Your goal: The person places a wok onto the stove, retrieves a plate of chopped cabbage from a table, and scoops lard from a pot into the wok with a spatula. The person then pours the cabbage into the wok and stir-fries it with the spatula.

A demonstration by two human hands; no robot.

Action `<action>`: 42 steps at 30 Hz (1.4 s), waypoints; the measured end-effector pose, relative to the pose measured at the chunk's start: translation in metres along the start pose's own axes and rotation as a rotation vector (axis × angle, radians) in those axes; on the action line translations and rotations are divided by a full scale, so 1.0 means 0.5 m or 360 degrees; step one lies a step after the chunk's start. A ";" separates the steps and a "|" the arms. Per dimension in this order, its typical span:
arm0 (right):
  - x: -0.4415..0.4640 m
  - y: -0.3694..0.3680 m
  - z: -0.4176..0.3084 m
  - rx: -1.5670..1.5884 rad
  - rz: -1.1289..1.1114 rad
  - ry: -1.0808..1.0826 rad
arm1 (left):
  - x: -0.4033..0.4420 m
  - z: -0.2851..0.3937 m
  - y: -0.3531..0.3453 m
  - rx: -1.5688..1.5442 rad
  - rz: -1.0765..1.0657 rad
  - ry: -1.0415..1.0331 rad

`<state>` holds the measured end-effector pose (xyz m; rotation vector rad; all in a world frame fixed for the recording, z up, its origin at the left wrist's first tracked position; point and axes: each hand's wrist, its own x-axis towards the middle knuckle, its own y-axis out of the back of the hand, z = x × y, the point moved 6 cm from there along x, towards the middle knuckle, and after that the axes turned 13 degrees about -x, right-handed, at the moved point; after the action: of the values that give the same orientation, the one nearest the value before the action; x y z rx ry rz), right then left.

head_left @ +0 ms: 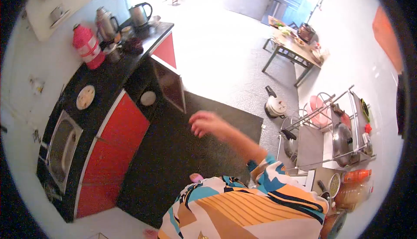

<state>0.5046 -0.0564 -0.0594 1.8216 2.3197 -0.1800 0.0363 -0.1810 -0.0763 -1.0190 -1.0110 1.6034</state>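
Note:
My right hand (206, 123) is held out in front of my body, over the dark floor mat (173, 148). Its fingers are loosely bent and a little apart, and nothing is in them. Nearest to it is a cabinet door (170, 85) that hangs open from the counter. Inside that cabinet a pale round thing (148, 98) shows, too unclear to name. I do not see my left hand. A small blurred reddish patch (150, 233) at the bottom edge cannot be made out.
Along the left runs a black counter (102, 80) with a sink (65, 148), a plate of food (85, 97), a pink thermos (88, 48) and a kettle (140, 15). A pressure cooker (276, 107) stands on the floor beside a metal rack (310, 139). Farther back is a table (289, 46).

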 end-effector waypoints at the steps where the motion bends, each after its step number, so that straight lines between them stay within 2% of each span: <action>1: -0.021 0.064 -0.086 -0.0024 0.0185 0.0161 | 0.028 -0.020 -0.028 0.0060 -0.0057 0.0011; 4: -0.139 0.239 -0.323 -0.0283 0.0715 0.0578 | 0.100 -0.075 -0.114 0.0244 -0.0286 -0.0006; 7: -0.306 0.280 -0.554 -0.0542 0.1080 0.0995 | 0.158 -0.137 -0.214 0.0403 -0.0552 -0.0016; 8: -0.353 0.285 -0.606 -0.0591 0.0970 0.1199 | 0.172 -0.163 -0.250 0.0435 -0.0637 -0.0010; 10: -0.437 0.285 -0.675 -0.0677 0.0970 0.1402 | 0.202 -0.221 -0.320 0.0486 -0.0826 0.0024; 14: -0.545 0.273 -0.733 -0.0737 0.1130 0.1546 | 0.244 -0.369 -0.459 0.0531 -0.1207 0.0194; 20: -0.590 0.330 -0.670 -0.0623 0.1484 0.1379 | 0.258 -0.622 -0.627 0.0524 -0.1707 0.0461; 26: -0.480 0.485 -0.447 -0.0224 0.1782 0.0936 | 0.280 -0.884 -0.762 0.0484 -0.2145 0.0628; 30: -0.334 0.585 -0.256 0.0162 0.1747 0.0568 | 0.301 -1.024 -0.837 0.0442 -0.2381 0.0650; 33: -0.229 0.640 -0.169 0.0376 0.1679 0.0401 | 0.318 -1.122 -0.877 0.0405 -0.2532 0.0677; 37: -0.155 0.741 -0.134 0.0468 0.1639 0.0316 | 0.340 -1.256 -0.930 0.0372 -0.2634 0.0720; 42: -0.103 0.892 -0.139 0.0502 0.1599 0.0371 | 0.364 -1.418 -0.981 0.0347 -0.2691 0.0720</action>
<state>0.9444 0.0157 0.0285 3.0308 1.2445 -0.1867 0.8018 0.2008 0.1353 -0.0897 -0.8557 0.0462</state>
